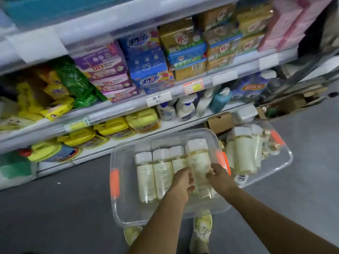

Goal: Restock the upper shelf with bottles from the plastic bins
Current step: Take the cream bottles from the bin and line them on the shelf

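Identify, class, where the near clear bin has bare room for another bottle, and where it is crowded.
Free: the clear plastic bin's floor left of the leftmost cream bottle, and the strip along the near wall. Crowded: the right half, where four cream white-capped bottles lie side by side and both hands, left hand and right hand, grip the rightmost bottle.

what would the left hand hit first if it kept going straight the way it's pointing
Probably the bottle its fingertips already touch, which the right hand holds from the other side. The left hand points up and right into the near clear bin. Depth is unclear; beyond lies the bin's far wall.
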Demonstrator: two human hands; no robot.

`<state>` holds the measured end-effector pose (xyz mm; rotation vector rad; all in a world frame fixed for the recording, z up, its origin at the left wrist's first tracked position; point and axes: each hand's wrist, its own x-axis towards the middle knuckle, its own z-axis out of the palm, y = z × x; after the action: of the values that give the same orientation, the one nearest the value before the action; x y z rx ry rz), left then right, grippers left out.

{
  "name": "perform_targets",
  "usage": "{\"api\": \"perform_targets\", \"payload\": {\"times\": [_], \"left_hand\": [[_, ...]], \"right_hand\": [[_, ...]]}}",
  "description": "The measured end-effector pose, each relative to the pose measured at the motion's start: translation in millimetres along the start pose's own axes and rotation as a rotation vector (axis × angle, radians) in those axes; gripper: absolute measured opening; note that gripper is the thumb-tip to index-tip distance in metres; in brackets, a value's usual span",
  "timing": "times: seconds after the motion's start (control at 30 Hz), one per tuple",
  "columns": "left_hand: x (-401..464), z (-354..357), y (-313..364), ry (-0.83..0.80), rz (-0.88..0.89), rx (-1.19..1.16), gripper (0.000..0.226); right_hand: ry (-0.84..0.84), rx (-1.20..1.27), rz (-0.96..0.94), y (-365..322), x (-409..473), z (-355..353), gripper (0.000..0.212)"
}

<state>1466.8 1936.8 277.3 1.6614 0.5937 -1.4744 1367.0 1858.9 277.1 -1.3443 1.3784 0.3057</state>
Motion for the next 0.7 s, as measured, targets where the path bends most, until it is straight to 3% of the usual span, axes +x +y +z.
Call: {"api": "perform_targets", "payload": {"times": [0.13, 0.23, 0.43, 0.7], "left_hand": [[33.9, 4.2, -14.9, -0.008, -0.044, 0.01, 0.039], [52.9, 11.1, -22.9, -0.057, -0.058, -0.035, 0.061], [59.3, 19.3, -18.4, -0.104, -0.083, -0.149, 0.075], [38.4, -2.4, -16.6, -0.099, -0.071, -0.181, 0.07]], "right_hand": [[0.079, -0.104, -0.025, 14.8, 27.0, 23.9, 0.039], [0.125, -0.047, -0.025, 20.7, 37.1, 35.3, 0.036], [0.181, 0.068, -0.006, 21.9, 43.8, 38.0, 0.035], [0.178, 0.197, -0.017, 11.8, 24.0, 37.9, 0.033]]}}
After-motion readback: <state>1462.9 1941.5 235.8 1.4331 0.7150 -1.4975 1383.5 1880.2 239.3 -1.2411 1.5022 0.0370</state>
